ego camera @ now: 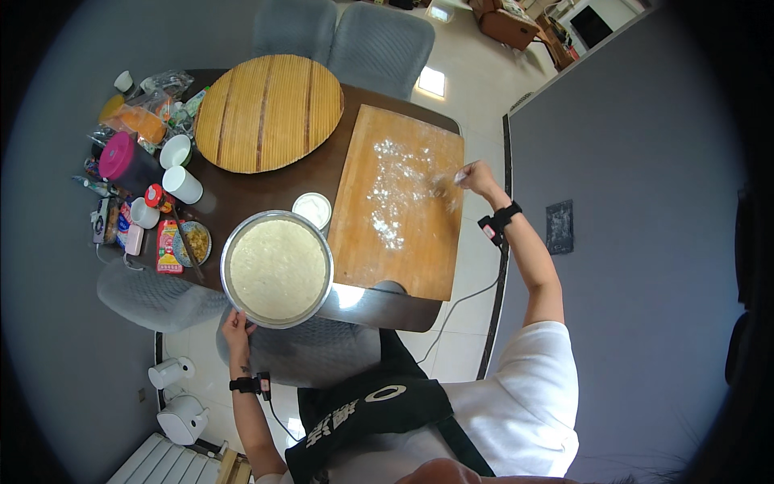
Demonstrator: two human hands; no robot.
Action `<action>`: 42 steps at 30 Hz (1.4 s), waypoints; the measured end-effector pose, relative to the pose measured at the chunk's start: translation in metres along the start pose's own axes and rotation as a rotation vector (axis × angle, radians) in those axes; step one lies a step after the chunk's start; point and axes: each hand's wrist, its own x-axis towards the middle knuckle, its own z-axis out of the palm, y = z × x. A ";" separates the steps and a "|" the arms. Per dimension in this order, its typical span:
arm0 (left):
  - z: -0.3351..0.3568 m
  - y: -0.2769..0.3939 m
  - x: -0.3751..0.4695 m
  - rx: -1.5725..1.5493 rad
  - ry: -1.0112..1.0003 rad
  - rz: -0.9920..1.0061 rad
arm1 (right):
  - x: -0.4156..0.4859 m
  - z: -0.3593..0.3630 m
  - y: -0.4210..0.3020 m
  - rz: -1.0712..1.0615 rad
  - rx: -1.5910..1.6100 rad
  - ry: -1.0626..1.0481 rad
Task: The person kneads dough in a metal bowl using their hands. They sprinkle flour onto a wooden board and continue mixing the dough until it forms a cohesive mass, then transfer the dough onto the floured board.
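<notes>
My left hand (237, 330) grips the near-left rim of a round metal bowl (329, 284), which reaches to the table's front edge. Pale, bubbly dough (278, 269) fills the bowl widely. Over the right edge of a wooden board (417, 254), my right hand (478, 178) is closed, with white powder at its fingertips. A faint blur of powder hangs beside the fingers. White flour (387, 233) lies scattered in patches on the board. Between bowl and board stands a white tub (312, 210) with white powder inside.
A round slatted lid (269, 115) rests at the back of the dark table (224, 199). Cups, a pink-lidded pitcher (118, 156), bags, and a patterned bowl of food (192, 244) with a dark utensil crowd the left side. Cables trail from both wrist straps. Grey chairs (381, 45) stand around.
</notes>
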 end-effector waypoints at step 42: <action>-0.004 0.001 -0.001 -0.011 -0.053 0.060 | -0.130 0.161 -0.231 -0.553 0.157 -0.035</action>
